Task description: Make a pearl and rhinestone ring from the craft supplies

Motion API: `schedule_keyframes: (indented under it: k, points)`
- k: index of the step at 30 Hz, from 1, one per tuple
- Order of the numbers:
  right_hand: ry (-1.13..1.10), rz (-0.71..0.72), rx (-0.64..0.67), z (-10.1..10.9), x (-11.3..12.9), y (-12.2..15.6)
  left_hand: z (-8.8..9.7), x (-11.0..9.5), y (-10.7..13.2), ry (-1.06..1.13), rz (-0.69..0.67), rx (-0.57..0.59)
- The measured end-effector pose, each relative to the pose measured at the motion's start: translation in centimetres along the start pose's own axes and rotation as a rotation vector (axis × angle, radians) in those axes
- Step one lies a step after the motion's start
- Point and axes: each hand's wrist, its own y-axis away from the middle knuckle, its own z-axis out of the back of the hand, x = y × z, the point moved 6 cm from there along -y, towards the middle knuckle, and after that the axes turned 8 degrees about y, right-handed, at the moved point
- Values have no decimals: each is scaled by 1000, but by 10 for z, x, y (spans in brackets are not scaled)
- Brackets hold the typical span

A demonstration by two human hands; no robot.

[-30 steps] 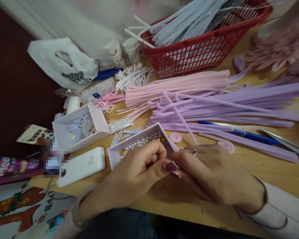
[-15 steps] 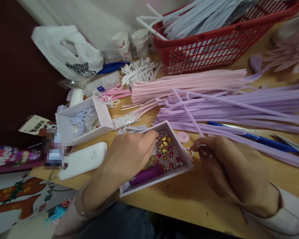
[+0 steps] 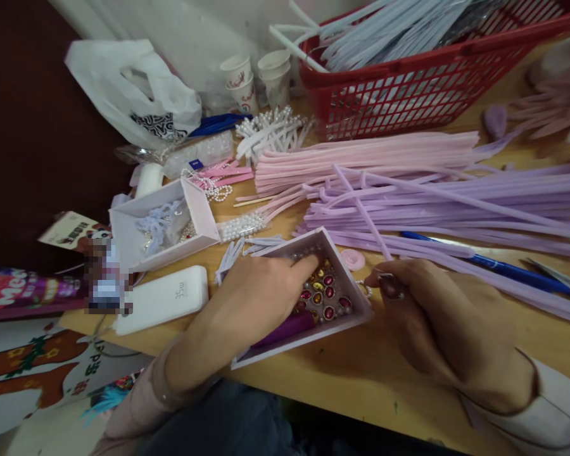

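Observation:
My left hand point(image 3: 259, 294) reaches into a small white box point(image 3: 344, 253), one finger stretched toward loose gems; its other fingertips are hidden. Gold and dark-red rimmed gems point(image 3: 329, 292) lie there among small clear beads, beside a purple cylinder point(image 3: 289, 328) partly under my hand. Right of the box, my right hand point(image 3: 444, 323) is closed, thumb and finger pinching the lower end of a lilac pipe cleaner point(image 3: 368, 218) that slants up and left. Just left of those fingertips is a little loop of pearly beads point(image 3: 367, 289). A pink coil point(image 3: 352, 259) lies behind the box.
Lilac pipe cleaners point(image 3: 456, 199) and pink ones point(image 3: 370, 158) spread behind my hands. Scissors and a blue pen point(image 3: 513, 265) lie at right. A red basket point(image 3: 408, 95) stands at the back. Left are another white box point(image 3: 202, 218) and a power bank point(image 3: 164, 301).
My left hand has shifted slightly right and deeper into the box, its finger now stretched over the gems. My right hand keeps its pinch on the lilac pipe cleaner, nearly still.

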Motion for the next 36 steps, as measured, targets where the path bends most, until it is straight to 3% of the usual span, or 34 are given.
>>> schedule_keyframes:
  k: [3,10,19,26,36]
  points:
    - [-14,20,-4,1,1,-1,1,5,4,1,35,36]
    - [-25,-5,8,-5,-3,6,7,11,8,57,36,-145]
    - [-42,17,2,-2,-1,5,3,1,0,-10,-8,-72]
    - [-50,29,-14,-1,0,0,12,15,15,58,88,-250]
    - [-74,22,3,-2,-2,3,7,15,18,23,157,-108]
